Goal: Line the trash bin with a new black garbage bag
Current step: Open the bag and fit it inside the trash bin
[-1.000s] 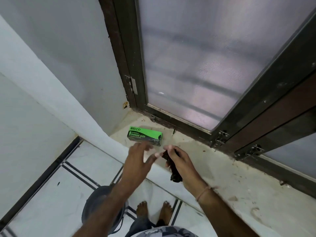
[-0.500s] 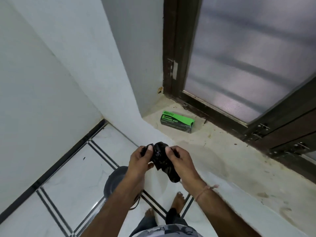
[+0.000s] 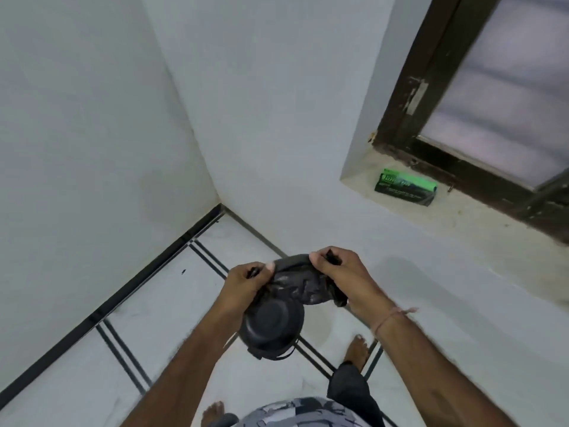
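Now that your left hand (image 3: pixel 246 285) has joined your right hand (image 3: pixel 341 272), both grips pinch the crumpled black plastic garbage bag (image 3: pixel 298 282), ready to unfold above the round dark trash bin (image 3: pixel 271 328).

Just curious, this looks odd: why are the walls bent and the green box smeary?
Head view: the wide-angle lens bows the wall corner; motion blur smears the green cardboard box on the sill, lettering unreadable; the crumpled black plastic garbage bag looks sharper; the frosted window gives soft light.

The crumpled black garbage bag (image 3: pixel 297 283) is pinched between the left hand (image 3: pixel 243 286) and right hand (image 3: pixel 341 275). Directly beneath, the round dark trash bin (image 3: pixel 272 329) stands on the floor (image 3: pixel 172 303).
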